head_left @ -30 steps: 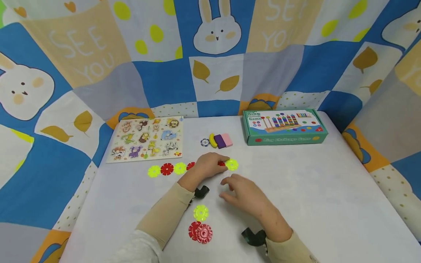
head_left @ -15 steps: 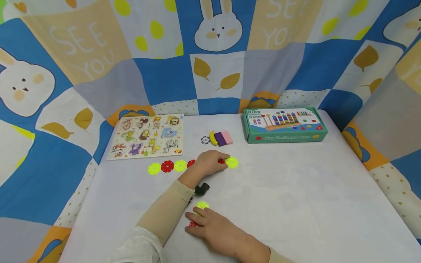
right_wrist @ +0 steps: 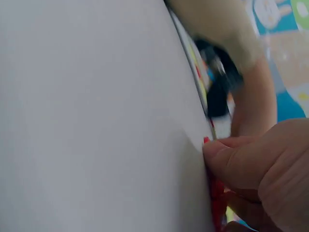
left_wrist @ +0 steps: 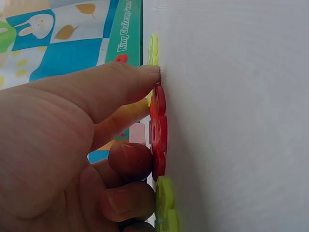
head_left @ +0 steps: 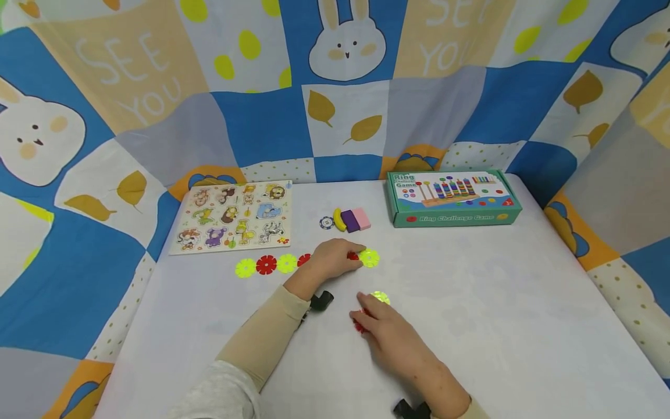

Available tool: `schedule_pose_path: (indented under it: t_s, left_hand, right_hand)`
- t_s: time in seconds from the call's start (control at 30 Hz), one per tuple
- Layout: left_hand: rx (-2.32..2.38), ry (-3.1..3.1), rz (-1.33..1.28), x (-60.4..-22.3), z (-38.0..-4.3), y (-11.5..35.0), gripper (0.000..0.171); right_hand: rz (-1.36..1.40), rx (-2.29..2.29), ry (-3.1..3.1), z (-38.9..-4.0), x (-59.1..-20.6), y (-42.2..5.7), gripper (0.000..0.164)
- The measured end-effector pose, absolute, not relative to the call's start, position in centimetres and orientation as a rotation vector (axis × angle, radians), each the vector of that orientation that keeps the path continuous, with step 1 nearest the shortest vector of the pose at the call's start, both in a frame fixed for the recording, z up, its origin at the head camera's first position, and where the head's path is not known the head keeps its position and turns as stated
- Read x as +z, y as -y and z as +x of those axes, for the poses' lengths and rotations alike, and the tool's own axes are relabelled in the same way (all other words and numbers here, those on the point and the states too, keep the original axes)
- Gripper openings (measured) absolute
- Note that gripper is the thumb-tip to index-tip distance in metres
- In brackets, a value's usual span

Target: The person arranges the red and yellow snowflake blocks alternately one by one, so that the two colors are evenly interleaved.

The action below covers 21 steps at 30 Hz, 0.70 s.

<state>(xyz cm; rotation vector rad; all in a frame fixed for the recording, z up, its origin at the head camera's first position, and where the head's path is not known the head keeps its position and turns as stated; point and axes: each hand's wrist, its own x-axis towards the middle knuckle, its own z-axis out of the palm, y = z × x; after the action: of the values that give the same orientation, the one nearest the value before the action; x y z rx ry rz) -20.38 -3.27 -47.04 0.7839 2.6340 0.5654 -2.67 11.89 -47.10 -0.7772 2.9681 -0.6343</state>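
A row of joined flower-shaped plastic discs (head_left: pixel 266 265), alternating yellow and red, lies across the table. My left hand (head_left: pixel 330 260) covers its middle part. Its thumb and index finger are at the sides of a red flower disc (left_wrist: pixel 158 133), where that meets the end yellow disc (head_left: pixel 369 258). The other left fingers curl against the row in the left wrist view. Nearer me, my right hand (head_left: pixel 395 334) pinches a red flower disc (right_wrist: pixel 216 195), largely hidden under the fingers. Another yellow disc (head_left: pixel 380 297) shows just beyond the right fingertips.
An animal puzzle board (head_left: pixel 232 218) lies at the back left. A round chip (head_left: pixel 327 223), a yellow banana-like piece (head_left: pixel 339 220), a purple block (head_left: pixel 350 221) and a pink block (head_left: pixel 361 218) sit behind the row. The green Ring Challenge Game box (head_left: pixel 454 199) stands back right.
My right hand went down to the loose red and yellow discs near the front, then carried them forward and right, closer to the row. The left hand has stayed at the row.
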Motion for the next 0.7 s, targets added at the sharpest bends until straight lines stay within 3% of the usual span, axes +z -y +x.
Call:
schedule_pose_path:
  t_s: [0.2, 0.3, 0.6, 0.7]
  left_hand:
    - [0.553, -2.628, 0.78, -47.3, -20.5, 3.2, 0.049]
    - [0.545, -2.641, 0.789, -47.3, -20.6, 3.1, 0.049]
    - [0.571, -2.631, 0.817, -47.4, -20.7, 3.1, 0.047]
    - [0.559, -2.632, 0.81, -47.5, -20.6, 3.3, 0.047]
  right_hand:
    - [-0.489, -0.582, -2.978, -4.7, -46.3, -13.7, 0.043]
    - [-0.453, -0.556, -2.964, -5.8, -45.9, -14.2, 0.038]
    - [-0.337, -0.378, -2.929, -7.3, -45.0, -14.1, 0.051]
    - [-0.342, -0.36, -2.887, -7.5, -44.3, -13.7, 0.044]
